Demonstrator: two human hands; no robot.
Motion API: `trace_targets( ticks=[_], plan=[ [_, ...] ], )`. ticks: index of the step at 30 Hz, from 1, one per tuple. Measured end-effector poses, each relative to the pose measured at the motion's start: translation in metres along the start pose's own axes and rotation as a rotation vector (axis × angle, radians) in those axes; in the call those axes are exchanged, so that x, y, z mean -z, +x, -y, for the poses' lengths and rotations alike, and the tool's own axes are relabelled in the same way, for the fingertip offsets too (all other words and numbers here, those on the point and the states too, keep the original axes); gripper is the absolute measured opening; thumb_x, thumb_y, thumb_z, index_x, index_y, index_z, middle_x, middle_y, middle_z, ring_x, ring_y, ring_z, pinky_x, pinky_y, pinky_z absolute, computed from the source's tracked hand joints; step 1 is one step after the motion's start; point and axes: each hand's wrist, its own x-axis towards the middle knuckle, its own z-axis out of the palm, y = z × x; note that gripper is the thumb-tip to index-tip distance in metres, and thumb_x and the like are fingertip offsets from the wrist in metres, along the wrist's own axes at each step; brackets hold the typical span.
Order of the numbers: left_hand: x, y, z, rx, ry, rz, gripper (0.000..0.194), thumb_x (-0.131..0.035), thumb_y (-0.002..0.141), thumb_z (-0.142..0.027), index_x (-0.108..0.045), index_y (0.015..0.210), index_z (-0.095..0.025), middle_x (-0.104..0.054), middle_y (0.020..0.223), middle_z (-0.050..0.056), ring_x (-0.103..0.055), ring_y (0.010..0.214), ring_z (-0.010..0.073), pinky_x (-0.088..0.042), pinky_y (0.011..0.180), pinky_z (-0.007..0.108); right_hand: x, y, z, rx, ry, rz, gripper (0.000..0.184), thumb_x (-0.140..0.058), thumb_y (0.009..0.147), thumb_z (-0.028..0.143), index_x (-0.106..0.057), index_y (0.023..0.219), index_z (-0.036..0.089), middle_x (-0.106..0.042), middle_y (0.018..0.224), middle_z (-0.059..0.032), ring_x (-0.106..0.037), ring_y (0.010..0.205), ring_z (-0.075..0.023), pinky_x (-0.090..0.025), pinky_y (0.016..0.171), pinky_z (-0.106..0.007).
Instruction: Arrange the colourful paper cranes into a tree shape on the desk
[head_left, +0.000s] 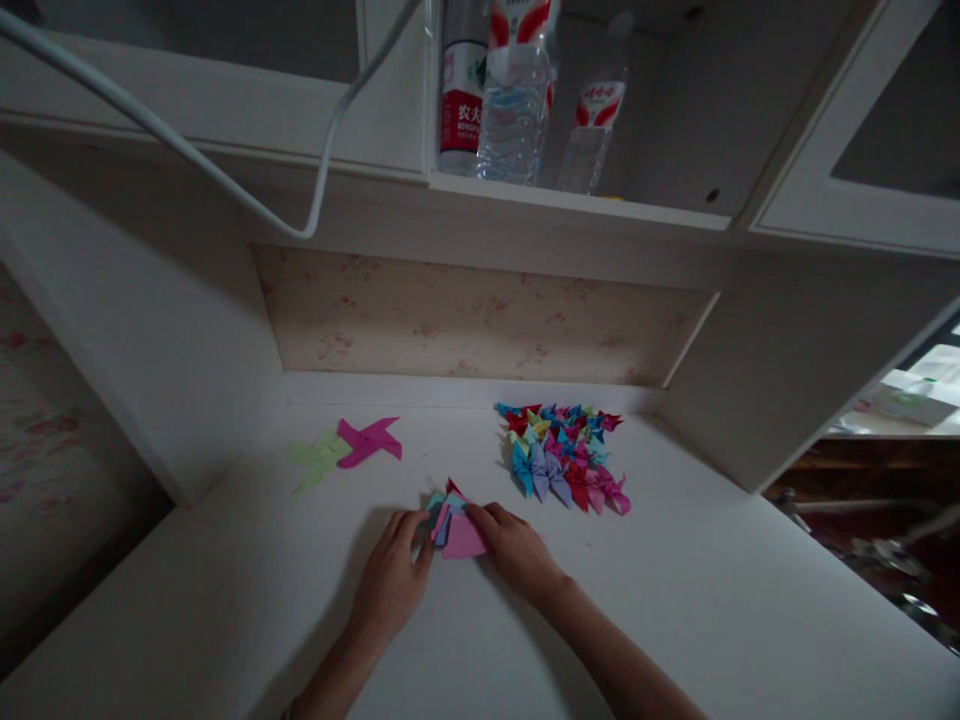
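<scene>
A small stack of coloured paper squares [456,528], pink on top, lies on the white desk [675,600] in front of me. My left hand [390,580] rests at its left edge with fingers curled onto the paper. On the right edge, my right hand [517,550] presses its fingertips down on the pink sheet. Behind and to the right sits a pile of folded paper cranes [562,455] in several colours. To the left lie a pink pinwheel [367,440] and a pale green pinwheel [319,458].
A shelf above holds three plastic water bottles [517,90]. A white cable [225,185] hangs across the upper left. Cabinet walls close the desk on the left and right. Floral wallpaper backs the niche.
</scene>
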Motion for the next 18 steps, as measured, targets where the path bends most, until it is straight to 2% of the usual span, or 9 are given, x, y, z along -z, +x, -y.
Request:
trace_targets(
  ticks=[3,5,8,11,13,15,18],
  plan=[
    [0.0,0.002,0.002,0.027,-0.042,-0.004,0.026,-0.049,0.085,-0.029,-0.057,0.108,-0.021,-0.061,0.107,0.01,-0.063,0.086,0.0207,-0.052,0.08,0.037,-0.004,0.008,-0.005,-0.045,0.137,-0.023,0.064,-0.048,0.076,0.005,-0.041,0.136,0.027,-0.059,0.118,-0.0076,-0.061,0.1,-0.0195,-0.043,0.084,-0.026],
    [-0.001,0.004,0.003,0.098,-0.134,-0.014,0.026,-0.052,0.081,-0.03,-0.059,0.104,-0.019,-0.062,0.105,0.009,-0.063,0.079,0.0193,-0.052,0.076,0.037,-0.006,0.02,-0.006,-0.083,0.323,-0.073,0.059,-0.055,0.073,0.008,-0.048,0.129,0.023,-0.063,0.113,-0.0074,-0.061,0.098,-0.0197,-0.044,0.084,-0.027],
    [0.0,0.008,0.004,0.337,-0.389,-0.009,0.033,-0.056,0.079,-0.04,-0.06,0.101,-0.015,-0.064,0.104,0.011,-0.064,0.078,0.0197,-0.054,0.069,0.035,-0.004,0.043,0.004,-0.154,0.737,-0.095,0.048,-0.061,0.073,0.018,-0.053,0.12,0.02,-0.066,0.096,-0.0032,-0.061,0.077,-0.0162,-0.047,0.068,-0.025],
    [0.006,0.016,0.004,0.525,-0.75,0.029,0.041,-0.056,0.08,-0.048,-0.061,0.104,-0.014,-0.066,0.104,0.012,-0.065,0.086,0.0208,-0.054,0.073,0.033,0.0,0.072,0.031,-0.133,1.069,-0.041,0.042,-0.065,0.071,0.025,-0.056,0.112,0.018,-0.064,0.085,0.0012,-0.056,0.064,-0.0118,-0.043,0.056,-0.021],
    [0.014,0.025,0.007,0.539,-0.989,0.047,0.041,-0.056,0.082,-0.047,-0.061,0.108,-0.015,-0.068,0.106,0.011,-0.066,0.089,0.0195,-0.054,0.08,0.034,0.001,0.093,0.053,-0.114,1.155,0.015,0.038,-0.065,0.072,0.028,-0.058,0.109,0.017,-0.063,0.081,0.0016,-0.054,0.062,-0.0106,-0.042,0.055,-0.02],
    [0.024,0.039,0.014,0.531,-1.102,0.012,0.037,-0.054,0.086,-0.044,-0.059,0.11,-0.017,-0.068,0.106,0.01,-0.067,0.087,0.018,-0.054,0.084,0.036,-0.001,0.117,0.072,-0.126,1.165,0.066,0.033,-0.059,0.078,0.031,-0.058,0.107,0.017,-0.063,0.078,0.0009,-0.054,0.06,-0.0104,-0.043,0.053,-0.021],
    [0.043,0.068,0.032,0.552,-0.964,-0.107,0.03,-0.049,0.089,-0.038,-0.057,0.111,-0.019,-0.07,0.1,0.007,-0.069,0.079,0.016,-0.057,0.078,0.036,-0.003,0.156,0.091,-0.123,1.108,0.096,0.027,-0.052,0.083,0.035,-0.062,0.1,0.016,-0.064,0.075,-0.0012,-0.056,0.059,-0.0119,-0.044,0.054,-0.022]
  ],
)
